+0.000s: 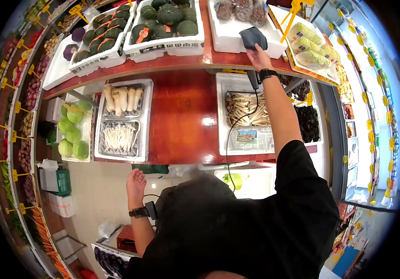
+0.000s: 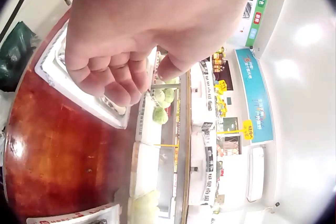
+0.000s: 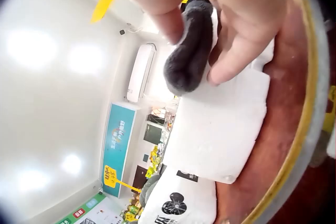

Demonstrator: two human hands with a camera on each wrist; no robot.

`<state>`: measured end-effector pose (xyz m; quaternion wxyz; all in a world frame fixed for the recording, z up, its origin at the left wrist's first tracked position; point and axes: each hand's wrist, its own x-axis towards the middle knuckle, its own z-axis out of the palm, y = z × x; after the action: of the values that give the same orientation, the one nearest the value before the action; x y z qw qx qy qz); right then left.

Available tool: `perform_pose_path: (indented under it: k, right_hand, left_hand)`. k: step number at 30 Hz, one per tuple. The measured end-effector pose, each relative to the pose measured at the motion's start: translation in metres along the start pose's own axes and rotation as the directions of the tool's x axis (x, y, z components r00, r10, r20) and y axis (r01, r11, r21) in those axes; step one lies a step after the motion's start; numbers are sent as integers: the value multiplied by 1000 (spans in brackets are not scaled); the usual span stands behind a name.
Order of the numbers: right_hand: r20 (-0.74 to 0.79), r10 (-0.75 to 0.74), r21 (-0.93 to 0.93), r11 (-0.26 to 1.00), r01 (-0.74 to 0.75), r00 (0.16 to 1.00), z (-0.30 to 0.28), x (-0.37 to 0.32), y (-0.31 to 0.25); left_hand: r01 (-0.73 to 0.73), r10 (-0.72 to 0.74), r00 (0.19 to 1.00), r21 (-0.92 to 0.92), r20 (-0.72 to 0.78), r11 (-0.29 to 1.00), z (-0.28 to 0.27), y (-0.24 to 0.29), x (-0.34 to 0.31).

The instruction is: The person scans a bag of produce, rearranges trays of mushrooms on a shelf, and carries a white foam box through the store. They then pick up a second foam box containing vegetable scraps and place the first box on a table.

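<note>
From my distant feed: the red upper shelf [image 1: 207, 58], the white foam box [image 1: 228, 43] on it, the left hand [image 1: 136, 185] loosely curled round nothing, the right hand [image 1: 259, 58] pinching a dark cloth [image 1: 253, 38] by the box's front (contact unclear). I'd expect it light, soft, unbreakable; I'd pinch its bunched folds.

Cloth [image 1: 254, 38] is sitting in right hand [image 1: 258, 58], near produce box [image 1: 228, 44] front; bagged produce [image 1: 242, 8] is lying inside box. Pumpkin boxes [image 1: 165, 46] are standing left of it on upper shelf [image 1: 181, 62], wrapped vegetables [image 1: 304, 45] right. Lower shelf [image 1: 181, 116]: mushroom trays [image 1: 146, 118] are lying left and right.
</note>
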<state>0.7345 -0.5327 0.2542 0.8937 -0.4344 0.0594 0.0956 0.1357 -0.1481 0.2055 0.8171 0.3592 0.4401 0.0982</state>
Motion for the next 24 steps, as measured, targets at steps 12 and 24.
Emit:
perform_pose_path:
  k: [12, 24]
  right_hand:
    - [572, -685, -791, -316, 524, 451, 46, -32, -73]
    - [723, -308, -664, -558, 498, 619, 29, 8, -55]
  left_hand:
    - [-49, 46, 998, 66, 50, 997, 21, 14, 1]
    - [30, -23, 999, 249, -34, 968, -18, 2, -9]
